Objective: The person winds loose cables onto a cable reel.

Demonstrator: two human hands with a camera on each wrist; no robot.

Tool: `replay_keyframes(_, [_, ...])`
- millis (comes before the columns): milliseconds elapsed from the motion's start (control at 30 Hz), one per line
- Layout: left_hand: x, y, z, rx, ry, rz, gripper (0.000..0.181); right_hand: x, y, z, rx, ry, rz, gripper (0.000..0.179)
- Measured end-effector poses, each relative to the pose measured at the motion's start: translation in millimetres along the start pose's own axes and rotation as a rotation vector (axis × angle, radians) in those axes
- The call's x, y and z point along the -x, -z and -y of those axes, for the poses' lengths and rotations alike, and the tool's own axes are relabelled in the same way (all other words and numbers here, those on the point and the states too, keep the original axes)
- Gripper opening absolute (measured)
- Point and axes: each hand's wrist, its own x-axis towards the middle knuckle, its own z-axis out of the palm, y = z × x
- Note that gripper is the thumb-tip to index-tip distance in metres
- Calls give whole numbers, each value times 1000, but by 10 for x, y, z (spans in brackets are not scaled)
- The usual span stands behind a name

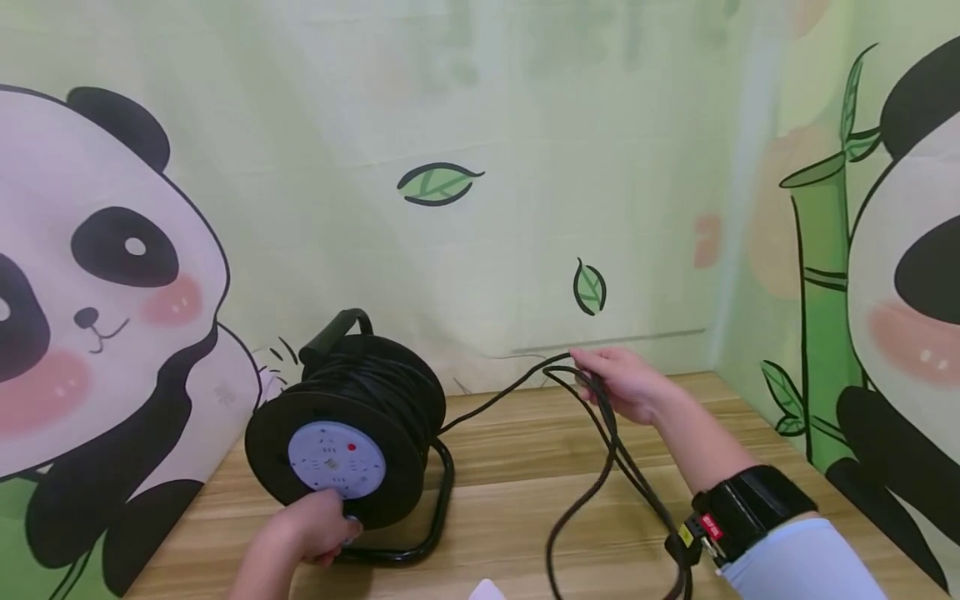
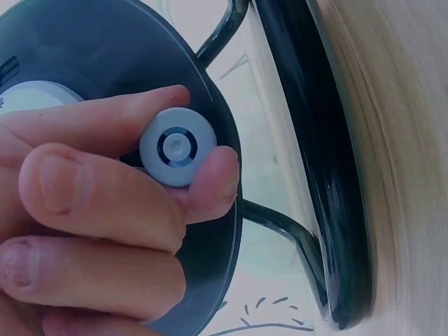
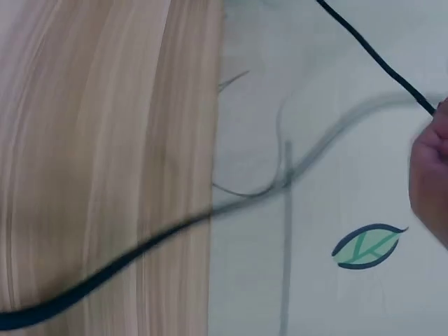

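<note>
A black cable reel [image 1: 352,425] with a pale blue socket face stands on its tubular frame at the left of the table. At the lower front of its disc my left hand [image 1: 311,529] pinches a round grey crank knob [image 2: 178,147] between thumb and index finger; the other fingers are curled beside it. From the drum a black cable [image 1: 498,406] runs taut to the right, up to my right hand [image 1: 622,383]. That hand holds the cable above the table's back edge, and several loose loops hang below it. In the right wrist view only part of the hand [image 3: 432,168] shows.
A wooden table [image 1: 502,500] carries the reel and the lower cable loops. Behind it hangs a cloth backdrop [image 1: 540,208] printed with pandas and leaves. A small white object [image 1: 487,590] pokes in at the bottom edge. The reel's tubular foot [image 1: 438,521] extends to its right.
</note>
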Motion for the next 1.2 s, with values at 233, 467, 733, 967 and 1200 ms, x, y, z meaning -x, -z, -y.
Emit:
replay_keyframes(233, [11,13,22,-16,11,-8,36,60,-34,-14,-83,177,176,20])
replay_keyframes(467, [3,4,56,-15,8,-2,36,-11,-28,-137,258,249,-45,28])
replay_keyframes(733, [-7,5,64,-24,0,-6,36,-78,178,-112,1163,407,-376,34])
replay_keyframes(967, [-6,7,31,-12,-11,-10,34,-27,409,-28,1496,365,-434,27])
replay_keyframes(1200, [0,-18,18,-18,-27,-25,34,29,524,44,1724,214,-561,37])
